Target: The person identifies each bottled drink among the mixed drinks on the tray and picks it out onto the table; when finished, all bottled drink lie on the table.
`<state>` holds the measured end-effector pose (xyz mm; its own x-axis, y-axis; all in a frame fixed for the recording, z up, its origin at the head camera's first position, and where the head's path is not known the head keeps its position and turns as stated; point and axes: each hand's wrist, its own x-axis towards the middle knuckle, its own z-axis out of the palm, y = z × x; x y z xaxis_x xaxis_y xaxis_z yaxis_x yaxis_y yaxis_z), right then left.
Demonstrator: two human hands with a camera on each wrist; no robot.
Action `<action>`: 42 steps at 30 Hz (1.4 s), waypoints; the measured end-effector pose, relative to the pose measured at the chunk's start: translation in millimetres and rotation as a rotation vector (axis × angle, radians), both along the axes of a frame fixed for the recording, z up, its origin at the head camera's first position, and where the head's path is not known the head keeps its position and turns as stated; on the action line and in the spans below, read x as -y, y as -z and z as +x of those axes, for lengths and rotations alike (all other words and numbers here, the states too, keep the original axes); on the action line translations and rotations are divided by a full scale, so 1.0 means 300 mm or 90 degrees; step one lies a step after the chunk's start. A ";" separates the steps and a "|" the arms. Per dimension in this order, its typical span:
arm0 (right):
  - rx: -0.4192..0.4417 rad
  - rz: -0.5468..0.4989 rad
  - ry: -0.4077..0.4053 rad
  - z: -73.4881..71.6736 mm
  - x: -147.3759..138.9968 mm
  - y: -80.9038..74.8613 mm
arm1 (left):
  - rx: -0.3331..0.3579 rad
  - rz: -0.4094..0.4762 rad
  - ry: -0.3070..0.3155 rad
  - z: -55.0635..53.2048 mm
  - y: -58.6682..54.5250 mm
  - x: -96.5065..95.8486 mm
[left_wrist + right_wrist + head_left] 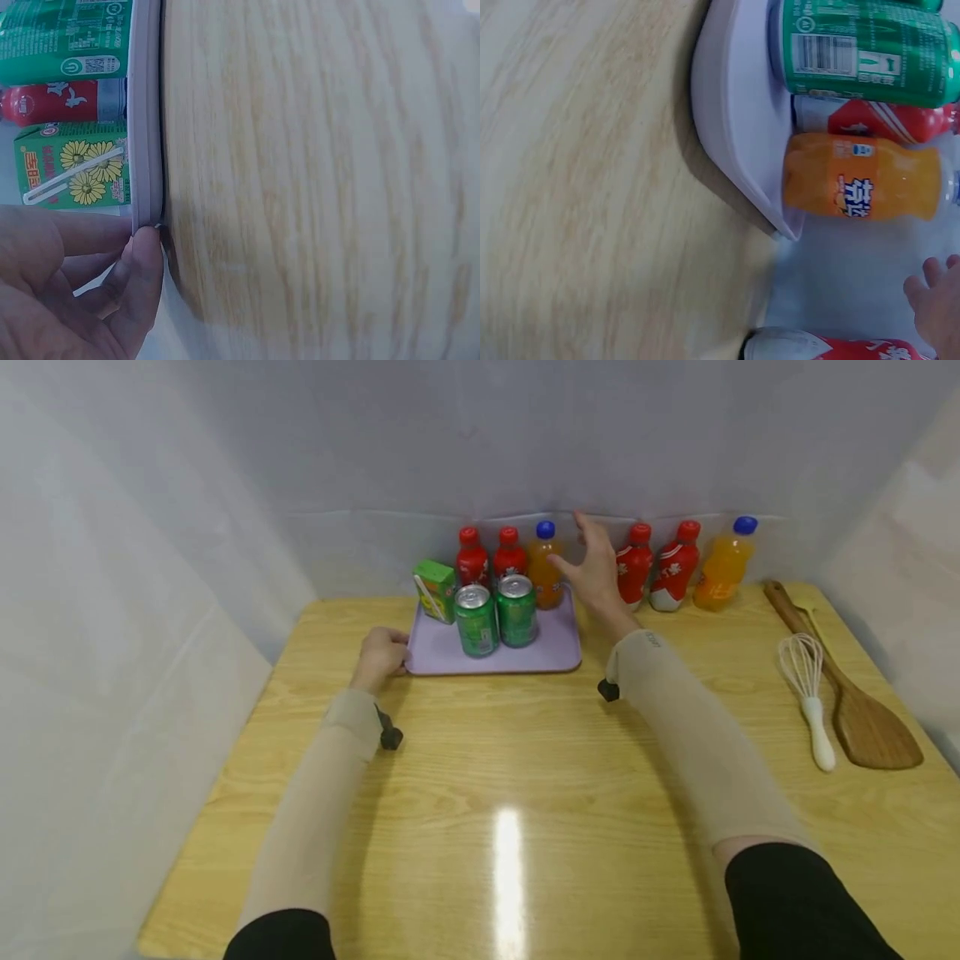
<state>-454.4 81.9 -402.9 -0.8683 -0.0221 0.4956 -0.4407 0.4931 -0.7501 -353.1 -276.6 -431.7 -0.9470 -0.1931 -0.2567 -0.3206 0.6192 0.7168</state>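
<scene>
My left hand pinches the left edge of a lilac tray; in the left wrist view, thumb and fingers hold the tray's rim. On the tray stand a green drink carton with a straw, two green cans, two red bottles and an orange soda bottle with a blue cap. Beside that orange bottle is my right hand, thumb and fingers spread, holding nothing. The right wrist view shows only part of the right hand, apart from the orange bottle.
Right of the tray, two more red bottles and another orange bottle stand along the back of the wooden table. A white-handled whisk and a wooden spatula lie at the right. Grey-white cloth hangs behind.
</scene>
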 end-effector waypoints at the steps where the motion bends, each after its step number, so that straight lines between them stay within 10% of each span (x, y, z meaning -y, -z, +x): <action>1: 0.007 0.008 0.002 -0.003 0.004 0.005 | -0.001 -0.009 0.001 0.000 0.001 -0.001; 42: 0.242 0.076 0.010 -0.031 0.083 0.010 | 0.015 -0.043 0.002 0.011 -0.013 -0.012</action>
